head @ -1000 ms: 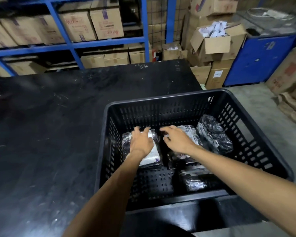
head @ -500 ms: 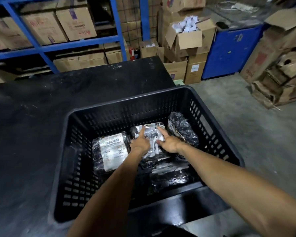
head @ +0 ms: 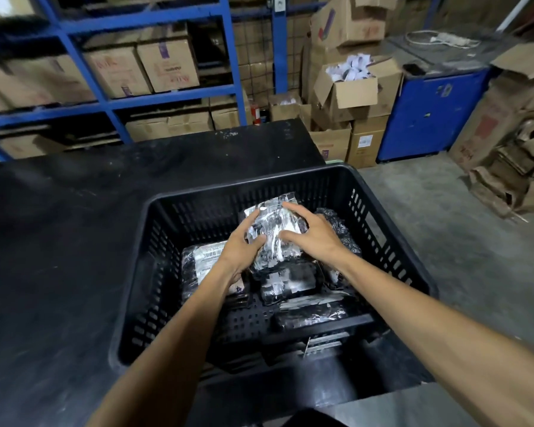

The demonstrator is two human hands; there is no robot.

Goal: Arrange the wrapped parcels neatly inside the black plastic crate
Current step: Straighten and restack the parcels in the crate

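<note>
Both hands inside black slatted plastic crate (head: pixel 383 229) on dark surface (head: pixel 59 241). Left hand (head: pixel 244 245) and right hand (head: pixel 312 232) clasp one glossy silver-black film-wrapped parcel (head: pixel 273 229) from either side, grip closed on it, parcel tilted above the others. Labelled black-wrapped parcel (head: pixel 202 260) lies flat at left. Advice: lower it level into a free gap, edges parallel to walls, film kept taut, then let go.

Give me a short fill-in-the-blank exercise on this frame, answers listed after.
1. Both hands grip the same ____, left hand and right hand on opposite sides.
2. The crate is coloured ____.
3. The labelled parcel lies under the ____ forearm.
4. The shelving behind the table is painted ____.

Answers: parcel; black; left; blue
</note>
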